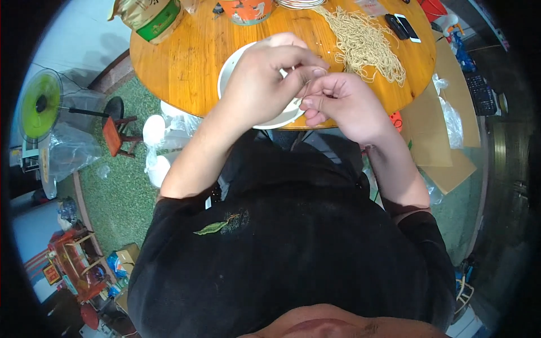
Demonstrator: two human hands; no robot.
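My left hand point(267, 79) and my right hand point(352, 107) come together over a white round dish point(226, 70) at the near edge of the wooden table point(191, 73). Both are closed, thumbs pressed to fingers, with the fingertips almost touching. Something thin and pale seems to be pinched between them, but it is too small and too covered to name. Most of the dish's inside is hidden by my hands. Just beyond my right hand lies a tangled heap of thin beige strands point(366, 45).
A yellow and green bag point(155, 19), an orange patterned tub point(247, 10) and stacked plates point(300, 3) stand at the table's far side. A white phone point(408, 29) lies far right. On the floor are a green fan point(40, 104), a small wooden stool point(115, 137) and cardboard point(448, 169).
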